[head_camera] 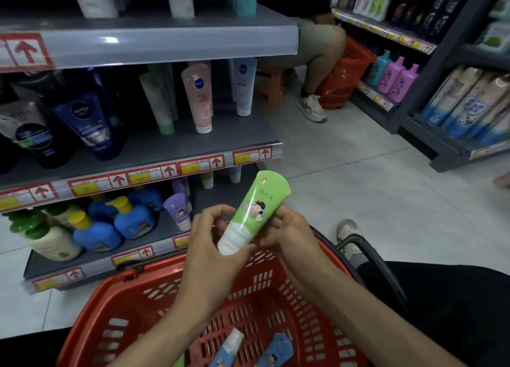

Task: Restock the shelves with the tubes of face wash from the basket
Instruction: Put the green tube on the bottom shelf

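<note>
Both hands hold a green-and-white tube of face wash [255, 210] above the red basket [132, 308], cap end down, flat end tilted up to the right. My left hand [212, 245] grips the white cap end from the left. My right hand [289, 233] holds the tube's middle from the right. Two blue-and-white tubes [276, 351] lie on the basket's floor between my forearms. The lower shelf [91, 267] carries purple tubes [178, 210] of the same look. The middle shelf [165, 146] holds several standing tubes.
Blue and cream pump bottles [129, 220] stand on the lower shelf at left. A seated person [314, 52] with a second red basket [342, 77] is in the aisle ahead. Another shelving unit [441, 96] lines the right side. The tiled floor [358, 173] lies between.
</note>
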{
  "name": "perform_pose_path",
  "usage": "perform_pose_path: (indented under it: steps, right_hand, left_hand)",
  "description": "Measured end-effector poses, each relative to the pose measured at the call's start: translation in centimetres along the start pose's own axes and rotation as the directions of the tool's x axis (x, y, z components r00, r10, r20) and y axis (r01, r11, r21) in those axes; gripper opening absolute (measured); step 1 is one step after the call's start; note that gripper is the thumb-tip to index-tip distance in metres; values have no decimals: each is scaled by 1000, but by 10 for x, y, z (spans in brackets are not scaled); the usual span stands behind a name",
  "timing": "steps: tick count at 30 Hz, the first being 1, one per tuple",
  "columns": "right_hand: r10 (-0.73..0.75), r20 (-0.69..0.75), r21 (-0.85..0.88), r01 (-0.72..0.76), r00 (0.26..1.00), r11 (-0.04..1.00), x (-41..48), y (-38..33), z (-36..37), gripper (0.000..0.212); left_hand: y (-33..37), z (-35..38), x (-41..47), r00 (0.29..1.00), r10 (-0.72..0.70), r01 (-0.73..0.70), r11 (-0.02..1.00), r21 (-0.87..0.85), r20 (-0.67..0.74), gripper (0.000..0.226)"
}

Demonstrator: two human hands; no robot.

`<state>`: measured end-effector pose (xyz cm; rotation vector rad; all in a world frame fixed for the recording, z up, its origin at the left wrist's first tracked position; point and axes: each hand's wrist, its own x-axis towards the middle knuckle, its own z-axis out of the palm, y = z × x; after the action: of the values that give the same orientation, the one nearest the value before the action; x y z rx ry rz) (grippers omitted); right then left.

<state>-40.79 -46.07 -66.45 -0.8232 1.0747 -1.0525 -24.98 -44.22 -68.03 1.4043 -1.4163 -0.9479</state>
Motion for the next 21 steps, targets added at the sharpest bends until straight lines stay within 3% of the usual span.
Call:
perform_pose_path:
  steps: [6,11,15,21]
  right_hand:
    - [-90,4,-87,90,996,992,-7,-4,2,50]
    - [-268,-1,-257,259,963,931,-14,-8,7,61]
    - [-343,-30,-306,318,939,897,-16,-11,4,67]
    - [-372,-10,-351,345,928,870,-22,-11,5,54]
  left_hand:
    - [-2,-3,-1,999,-4,6,998,-55,32,61]
    - [10,-8,-3,996,50,-42,993,-108,80,49]
    - [11,-13,3,987,22,14,975,-220,161,41]
    - [4,-11,5,981,-29,82,959,-271,191,37]
